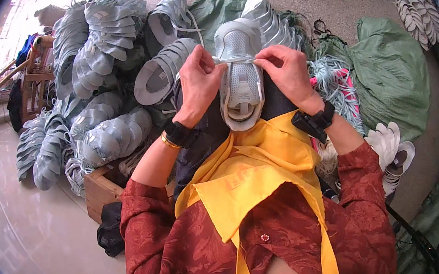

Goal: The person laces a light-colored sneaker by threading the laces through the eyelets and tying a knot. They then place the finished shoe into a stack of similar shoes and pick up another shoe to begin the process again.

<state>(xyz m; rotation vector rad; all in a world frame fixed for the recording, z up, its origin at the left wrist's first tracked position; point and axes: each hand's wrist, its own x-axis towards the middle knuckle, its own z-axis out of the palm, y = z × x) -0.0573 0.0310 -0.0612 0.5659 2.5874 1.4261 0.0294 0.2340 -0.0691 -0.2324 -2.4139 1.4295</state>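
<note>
both our hands hold one grey shoe upper [240,79] upright above our lap. our left hand [198,81] and right hand [288,72] have fingers pinched together on its edges near the top. stacks of grey uppers [96,81] pile up just behind it, green sacks [391,73] to the right.

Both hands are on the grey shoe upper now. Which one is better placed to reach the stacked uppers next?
Probably the left hand: the stacked uppers lie on its side, beyond the shoe upper. The right hand would have to cross over.
</note>
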